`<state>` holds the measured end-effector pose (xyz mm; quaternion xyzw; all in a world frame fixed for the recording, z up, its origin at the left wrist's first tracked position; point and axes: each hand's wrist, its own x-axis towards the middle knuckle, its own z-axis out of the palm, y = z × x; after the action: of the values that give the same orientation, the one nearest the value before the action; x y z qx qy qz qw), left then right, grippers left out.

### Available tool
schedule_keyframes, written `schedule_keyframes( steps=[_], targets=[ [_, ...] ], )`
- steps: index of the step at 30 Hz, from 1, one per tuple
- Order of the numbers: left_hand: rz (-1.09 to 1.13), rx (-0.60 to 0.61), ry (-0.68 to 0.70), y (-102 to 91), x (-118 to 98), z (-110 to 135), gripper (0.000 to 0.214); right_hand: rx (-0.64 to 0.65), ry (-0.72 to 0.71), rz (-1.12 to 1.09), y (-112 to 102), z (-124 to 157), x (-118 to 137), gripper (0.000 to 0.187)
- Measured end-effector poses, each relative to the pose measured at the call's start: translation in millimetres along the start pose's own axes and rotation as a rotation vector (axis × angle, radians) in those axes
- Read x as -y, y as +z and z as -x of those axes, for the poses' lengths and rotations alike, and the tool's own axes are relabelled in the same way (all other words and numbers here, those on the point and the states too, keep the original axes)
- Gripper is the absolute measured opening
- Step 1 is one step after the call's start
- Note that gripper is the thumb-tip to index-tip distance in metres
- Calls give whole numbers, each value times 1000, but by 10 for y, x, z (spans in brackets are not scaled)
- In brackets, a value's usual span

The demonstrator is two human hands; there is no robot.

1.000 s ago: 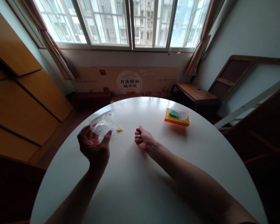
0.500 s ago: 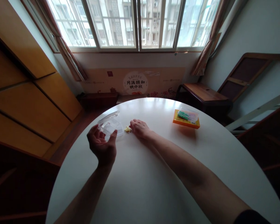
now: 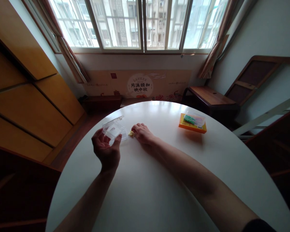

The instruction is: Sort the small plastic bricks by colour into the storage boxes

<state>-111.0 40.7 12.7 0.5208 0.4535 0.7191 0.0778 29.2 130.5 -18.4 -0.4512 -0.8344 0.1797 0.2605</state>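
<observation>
My left hand (image 3: pixel 107 146) grips a clear plastic box (image 3: pixel 113 129) between thumb and fingers at the left of the white round table (image 3: pixel 140 193). The box's lid (image 3: pixel 113 120) stands raised on its far side, and the box is tilted toward me. Just right of it lies a small heap of pale yellow pieces (image 3: pixel 131 134) on the tabletop. My right hand (image 3: pixel 142 132) rests palm down against the heap's right side, its fingers curled in. Whatever those fingertips hold, if anything, is hidden.
On the table's right side lies an orange-yellow box (image 3: pixel 192 126) with a clear case (image 3: pixel 195 119) on top, green pieces inside it. A wooden chair (image 3: pixel 212 96) stands beyond the table at the right. Wooden cabinets (image 3: pixel 50 100) line the left.
My right hand has shifted slightly left, closer over the yellow pieces. My left hand and the clear box have barely moved.
</observation>
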Motion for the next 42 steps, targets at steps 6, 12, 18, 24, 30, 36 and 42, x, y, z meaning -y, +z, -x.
schedule_keyframes(
  steps=[6,12,18,24,30,36,42],
  targets=[
    [70,7,-63,-8,26,10,56,-160,122,-529,41,-45,-17,15],
    [77,71,-99,-13,-31,37,57,-418,242,-980,-99,39,17,16],
    [228,265,-238,76,-136,183,61,-86,197,-1320,-336,415,317,34],
    [65,431,-283,127,-113,312,65,-128,281,-1222,-462,652,281,26],
    [-411,331,-59,33,-180,226,35,-355,583,-897,-575,568,-158,16],
    [-679,385,155,-115,-24,52,24,-428,687,-702,-595,369,-456,17],
    [-938,520,28,-164,202,5,34,-382,689,-367,-521,71,-462,23]
  ],
)
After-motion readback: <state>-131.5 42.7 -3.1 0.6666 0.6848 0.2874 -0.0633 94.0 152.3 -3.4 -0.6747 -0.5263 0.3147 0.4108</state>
